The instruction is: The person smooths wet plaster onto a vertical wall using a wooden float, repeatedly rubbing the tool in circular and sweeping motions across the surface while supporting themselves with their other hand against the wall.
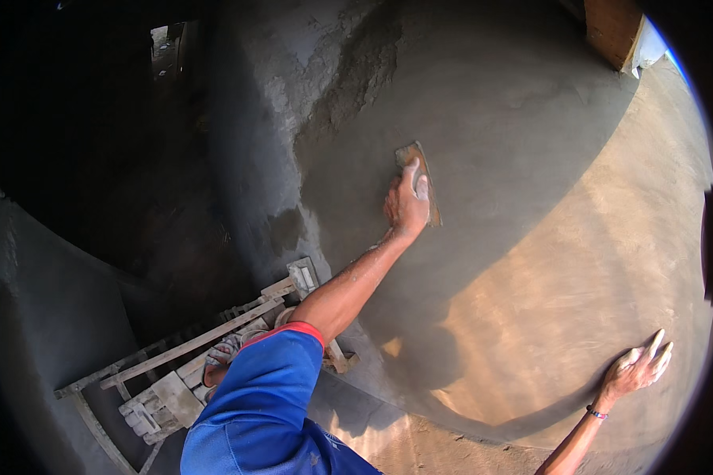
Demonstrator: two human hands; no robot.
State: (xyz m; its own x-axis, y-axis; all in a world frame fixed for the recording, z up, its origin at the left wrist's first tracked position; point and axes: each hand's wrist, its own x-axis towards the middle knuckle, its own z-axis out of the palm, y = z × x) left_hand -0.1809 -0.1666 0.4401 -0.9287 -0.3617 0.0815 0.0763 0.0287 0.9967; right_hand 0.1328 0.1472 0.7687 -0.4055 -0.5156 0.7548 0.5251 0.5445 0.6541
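Observation:
My left hand grips a flat, thin-edged plastering float, its face against the smooth grey plastered wall. Fingers wrap round the float's back, so its handle is mostly hidden. Pale dust or plaster coats the fingertips. Far to the lower right, my right hand is at the sunlit part of the wall with its fingers apart and nothing in it. Whether its fingertips press on the surface is hard to tell. Left of the float, the smooth plaster ends at a rough, uneven patch.
A wooden scaffold with plaster-splashed planks stands at the lower left, with a foot on it. At the upper right a wooden block juts from the wall. Deep shadow fills the left, with a small bright opening beyond.

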